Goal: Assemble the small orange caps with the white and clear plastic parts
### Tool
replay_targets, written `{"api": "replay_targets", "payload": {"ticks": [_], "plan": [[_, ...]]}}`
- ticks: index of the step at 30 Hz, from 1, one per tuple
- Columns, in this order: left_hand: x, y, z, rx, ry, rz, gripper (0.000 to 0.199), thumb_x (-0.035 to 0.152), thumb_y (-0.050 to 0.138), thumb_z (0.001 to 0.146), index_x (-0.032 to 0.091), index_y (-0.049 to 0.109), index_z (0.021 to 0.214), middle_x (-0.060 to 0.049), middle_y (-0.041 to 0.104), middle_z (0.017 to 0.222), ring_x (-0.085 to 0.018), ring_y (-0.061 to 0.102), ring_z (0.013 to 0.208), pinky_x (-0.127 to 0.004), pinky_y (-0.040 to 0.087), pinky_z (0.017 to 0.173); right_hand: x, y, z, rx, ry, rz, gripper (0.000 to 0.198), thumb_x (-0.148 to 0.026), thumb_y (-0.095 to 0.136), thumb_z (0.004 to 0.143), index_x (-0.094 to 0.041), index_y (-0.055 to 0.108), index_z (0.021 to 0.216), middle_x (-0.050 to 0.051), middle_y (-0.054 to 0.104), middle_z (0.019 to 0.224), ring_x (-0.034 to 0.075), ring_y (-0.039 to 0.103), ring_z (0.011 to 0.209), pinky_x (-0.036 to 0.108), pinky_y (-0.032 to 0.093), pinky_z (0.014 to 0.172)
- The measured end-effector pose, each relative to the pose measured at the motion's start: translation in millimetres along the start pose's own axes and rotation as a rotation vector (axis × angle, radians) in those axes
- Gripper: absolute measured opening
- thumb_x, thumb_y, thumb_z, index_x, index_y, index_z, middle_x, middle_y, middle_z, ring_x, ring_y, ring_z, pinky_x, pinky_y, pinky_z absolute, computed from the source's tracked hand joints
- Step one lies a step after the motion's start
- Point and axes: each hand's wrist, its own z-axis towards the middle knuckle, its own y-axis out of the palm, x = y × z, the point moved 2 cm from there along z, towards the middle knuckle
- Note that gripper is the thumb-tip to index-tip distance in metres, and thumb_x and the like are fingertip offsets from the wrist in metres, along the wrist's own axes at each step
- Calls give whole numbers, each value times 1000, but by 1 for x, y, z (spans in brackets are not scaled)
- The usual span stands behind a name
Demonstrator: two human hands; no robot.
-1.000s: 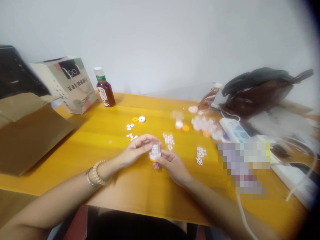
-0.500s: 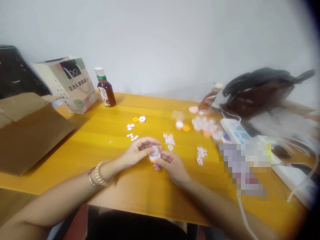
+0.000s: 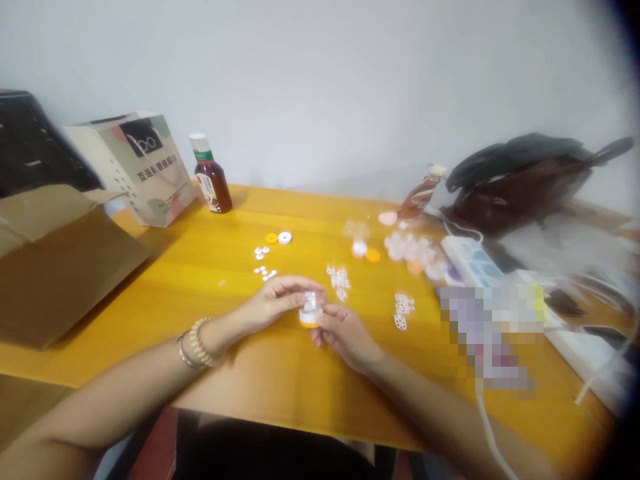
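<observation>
Between my hands, above the table's near part, is a small clear plastic capsule (image 3: 311, 309) with white parts inside and an orange-and-white base. My left hand (image 3: 283, 301) is closed on its upper left side, thumb against the clear part. My right hand (image 3: 347, 333) pinches the lower right side near the base. Beyond my left hand lie small white discs (image 3: 265, 272), and farther back a yellow ring (image 3: 271, 238) beside a white ring (image 3: 285, 237). Flat white cut-out pieces (image 3: 340, 279) lie past my right hand, with more white cut-outs (image 3: 401, 312) to its right.
Clear domed caps (image 3: 407, 247) cluster at right, near an orange disc (image 3: 373, 255). An open cardboard box (image 3: 70, 267), a paper bag (image 3: 150, 170) and a dark red bottle (image 3: 214, 180) stand left. A power strip (image 3: 470, 263), cables and a dark bag (image 3: 530, 187) crowd the right side.
My left thumb has shifted off the capsule's front, so more of its clear part shows. Both hands stay in nearly the same place.
</observation>
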Motion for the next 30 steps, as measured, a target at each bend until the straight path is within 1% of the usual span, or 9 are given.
{"api": "replay_targets", "payload": {"ticks": [3,5,7,9,11,17,22,26,30], "plan": [[2,3,1,-51,-32,-95,27,30,55,83,17,60,107,-12,60,111,-22,58,97,-36,45,84,-2,-1,0,2,2,1,22,-36,67,68,-15,62,65,-2,59,52,6,51,45,19,38,47],[2,4,2,32,-10,-71,30,29,58,81,18,57,109,-11,58,114,-21,57,99,-35,44,84,-4,-3,1,52,-43,-86,19,-34,68,68,-15,63,70,-2,60,54,6,50,46,19,39,48],[0,3,3,138,6,3,31,25,65,75,18,58,104,-7,62,100,-16,59,87,-28,45,77,-5,-5,2,97,-73,-177,18,-32,69,68,-16,64,76,-3,60,56,7,51,47,20,40,50],[-3,0,3,182,-17,67,26,22,69,72,16,59,95,-3,62,83,-11,58,73,-23,45,68,-4,-5,3,106,-67,-211,19,-31,69,67,-16,64,79,-3,60,57,7,51,48,21,40,51],[-6,-2,3,157,-44,81,21,25,67,74,14,61,91,-3,62,79,-11,57,69,-23,44,66,-2,-3,3,92,-41,-175,19,-32,68,68,-16,64,77,-3,60,55,7,50,47,20,39,49],[-6,-1,1,29,-74,-110,29,34,60,79,15,61,102,-9,64,94,-17,60,81,-30,45,75,2,2,-1,54,32,21,23,-35,69,66,-14,61,65,-3,57,50,5,47,43,18,35,45],[-8,5,1,31,-57,-161,27,34,58,81,17,61,101,-9,64,94,-17,62,79,-31,47,75,0,1,-1,60,-9,-26,26,-39,68,67,-15,59,62,-4,54,47,5,44,41,19,35,44],[-6,4,2,38,-12,-65,31,34,53,84,19,57,111,-11,61,109,-18,62,80,-33,48,73,-4,1,0,91,-83,-140,24,-39,66,70,-17,61,78,0,64,63,10,56,55,23,44,57],[3,1,1,52,35,122,30,31,49,87,20,57,113,-9,55,122,-21,52,108,-34,40,92,-6,2,2,131,-122,-221,26,-33,67,69,-19,59,90,1,66,82,13,61,75,28,46,74]]}}
